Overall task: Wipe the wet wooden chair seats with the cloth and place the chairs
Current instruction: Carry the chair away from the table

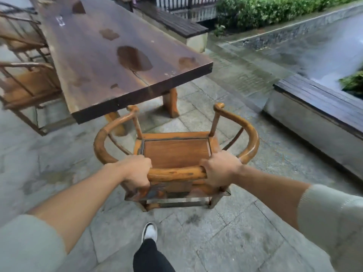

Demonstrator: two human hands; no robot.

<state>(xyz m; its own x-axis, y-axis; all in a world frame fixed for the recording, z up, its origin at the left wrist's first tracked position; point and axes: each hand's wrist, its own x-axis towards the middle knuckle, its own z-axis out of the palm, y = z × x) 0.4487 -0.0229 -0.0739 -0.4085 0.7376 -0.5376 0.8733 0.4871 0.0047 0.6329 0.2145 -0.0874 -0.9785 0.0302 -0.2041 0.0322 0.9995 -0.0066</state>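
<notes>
On a wet stone patio (pixel 225 232) beside a hedge (pixel 275 10), a long dark table (pixel 110 61) carries puddles. You stand behind a round-backed chair (pixel 176 152) facing the table's near end, its armrest tips just short of the tabletop edge. Your left hand (pixel 135 171) and right hand (pixel 221 169) are set apart, each wrapped round the curved top rail. Two more chairs (pixel 27 85) stand along the table's left side. One white shoe (pixel 149 231) steps forward below.
</notes>
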